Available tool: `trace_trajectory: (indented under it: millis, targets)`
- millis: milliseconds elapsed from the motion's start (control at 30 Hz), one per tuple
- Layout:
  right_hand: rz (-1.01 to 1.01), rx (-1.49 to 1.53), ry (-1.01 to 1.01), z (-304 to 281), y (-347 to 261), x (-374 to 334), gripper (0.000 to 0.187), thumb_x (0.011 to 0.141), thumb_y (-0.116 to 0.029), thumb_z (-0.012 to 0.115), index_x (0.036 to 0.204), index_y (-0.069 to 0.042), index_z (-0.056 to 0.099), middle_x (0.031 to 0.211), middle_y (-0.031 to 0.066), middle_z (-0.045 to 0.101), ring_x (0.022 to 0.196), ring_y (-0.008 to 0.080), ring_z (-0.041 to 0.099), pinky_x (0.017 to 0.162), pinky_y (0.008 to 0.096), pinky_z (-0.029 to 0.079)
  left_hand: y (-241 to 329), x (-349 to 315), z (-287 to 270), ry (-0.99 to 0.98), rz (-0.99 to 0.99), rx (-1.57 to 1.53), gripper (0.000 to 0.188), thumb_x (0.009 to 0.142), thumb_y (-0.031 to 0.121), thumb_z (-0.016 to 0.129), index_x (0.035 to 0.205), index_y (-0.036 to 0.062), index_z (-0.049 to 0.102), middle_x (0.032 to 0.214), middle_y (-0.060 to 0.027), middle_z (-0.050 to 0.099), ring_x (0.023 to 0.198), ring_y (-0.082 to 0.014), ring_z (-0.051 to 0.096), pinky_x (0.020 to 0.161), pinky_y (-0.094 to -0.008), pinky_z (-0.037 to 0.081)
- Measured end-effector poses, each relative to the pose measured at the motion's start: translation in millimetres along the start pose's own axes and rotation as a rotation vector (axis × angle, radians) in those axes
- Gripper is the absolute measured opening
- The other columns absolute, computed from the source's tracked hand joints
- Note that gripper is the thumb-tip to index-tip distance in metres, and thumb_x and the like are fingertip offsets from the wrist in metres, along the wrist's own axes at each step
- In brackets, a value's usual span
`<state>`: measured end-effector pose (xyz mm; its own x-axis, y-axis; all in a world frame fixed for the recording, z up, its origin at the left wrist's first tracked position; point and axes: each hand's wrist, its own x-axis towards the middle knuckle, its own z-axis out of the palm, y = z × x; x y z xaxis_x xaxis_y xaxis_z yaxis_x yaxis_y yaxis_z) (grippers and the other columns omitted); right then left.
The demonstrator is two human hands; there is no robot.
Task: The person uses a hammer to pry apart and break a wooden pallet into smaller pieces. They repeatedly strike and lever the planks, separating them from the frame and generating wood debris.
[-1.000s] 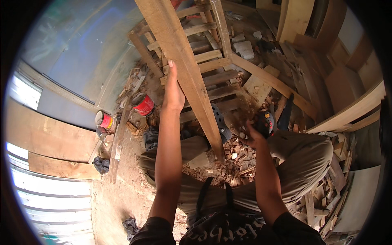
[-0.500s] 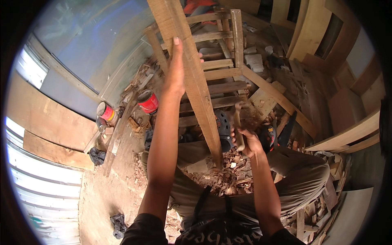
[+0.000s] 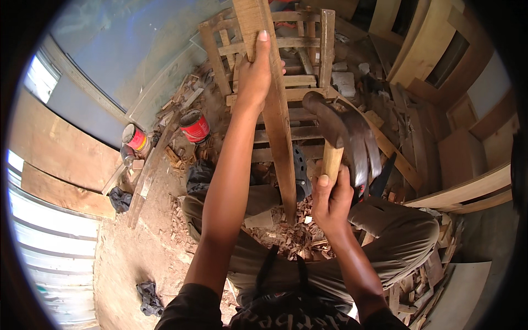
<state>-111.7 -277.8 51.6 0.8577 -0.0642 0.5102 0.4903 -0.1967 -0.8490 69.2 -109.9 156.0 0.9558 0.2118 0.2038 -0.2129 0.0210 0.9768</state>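
"So, where's the beam (image 3: pixel 280 132)?"

"Slanting up before the slatted frame (image 3: pixel 300 81). Its lower end is over or on the chips (image 3: pixel 294 236); I can't tell which."

"And the fingers?"

"The left hand (image 3: pixel 254 80) has them wrapped around the beam, thumb along its face. The right hand (image 3: pixel 333 203) is closed around the hammer's (image 3: pixel 336 125) handle, head up."

"Handling?"

"Beam: stiff, probably heavy, rough enough not to slip; grip near mid-length. Hammer: likely head-heavy; hold low on the handle."
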Motion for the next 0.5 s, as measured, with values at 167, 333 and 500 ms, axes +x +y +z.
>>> trace_trajectory:
  millis: [167, 333, 500]
  targets:
    - [0.215, -0.351, -0.127, 19, 60, 5, 0.036, 0.103, -0.032, 0.054, 0.108, 0.005, 0.054, 0.074, 0.0310, 0.064, 0.073, 0.0517, 0.064, 0.058, 0.0529, 0.051, 0, 6, 11, -0.002, -0.010, -0.011, 0.099, 0.090, 0.081, 0.042, 0.133, -0.0075, 0.053, 0.103, -0.0219, 0.066, 0.089, -0.0247, 0.067, 0.085, -0.0401, 0.054]
    - [0.154, -0.200, 0.032, 15, 68, -9, 0.038, 0.106, -0.036, 0.048, 0.099, 0.002, 0.052, 0.063, 0.0113, 0.058, 0.053, 0.0201, 0.060, 0.048, 0.0338, 0.042, -3, -6, 14, 0.011, 0.060, -0.010, 0.100, 0.090, 0.081, 0.043, 0.130, -0.0093, 0.055, 0.099, -0.0211, 0.067, 0.087, -0.0244, 0.067, 0.083, -0.0398, 0.055]
    - [-0.286, -0.120, 0.074, 16, 70, -6, 0.037, 0.104, -0.034, 0.053, 0.105, 0.002, 0.048, 0.064, 0.0049, 0.050, 0.053, 0.0128, 0.048, 0.048, 0.0267, 0.039, -12, 21, 14, 0.031, -0.001, 0.049, 0.102, 0.089, 0.081, 0.044, 0.130, -0.0119, 0.054, 0.101, -0.0224, 0.068, 0.090, -0.0257, 0.069, 0.088, -0.0403, 0.054]
